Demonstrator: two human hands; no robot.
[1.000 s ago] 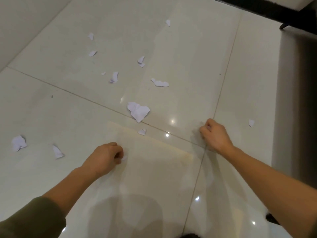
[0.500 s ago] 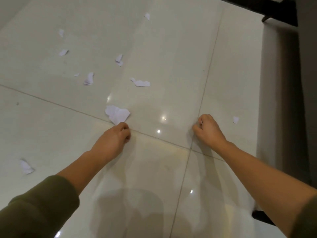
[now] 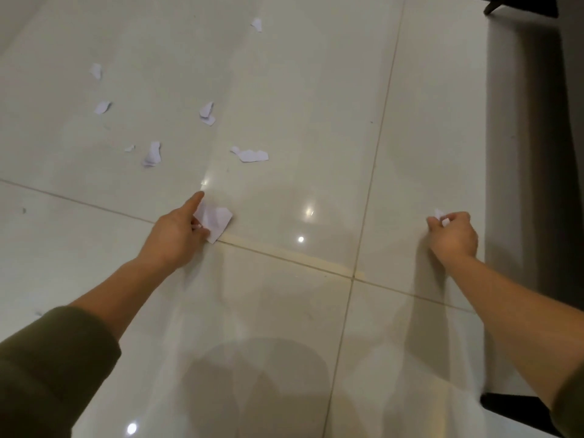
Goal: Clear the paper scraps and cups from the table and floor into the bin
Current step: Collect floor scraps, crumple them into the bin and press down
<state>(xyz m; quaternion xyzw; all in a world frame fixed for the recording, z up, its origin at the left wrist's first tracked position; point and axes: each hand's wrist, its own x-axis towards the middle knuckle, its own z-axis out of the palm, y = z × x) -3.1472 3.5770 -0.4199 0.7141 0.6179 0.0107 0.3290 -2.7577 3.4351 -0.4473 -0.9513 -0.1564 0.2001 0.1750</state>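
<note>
Currently left hand [image 3: 177,237] pinches 1 large paper scrap [image 3: 218,218] against the floor [image 3: 316,90], index finger straight; right hand [image 3: 453,237] curls round small scraps [image 3: 441,217], possibly 2.

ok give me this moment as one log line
left hand: pinches big scrap | right hand: holds small scraps | other scraps: lie on floor ahead

Head-worn wide-angle camera looks forward and steeply down, near the floor [image 3: 300,90].
</note>
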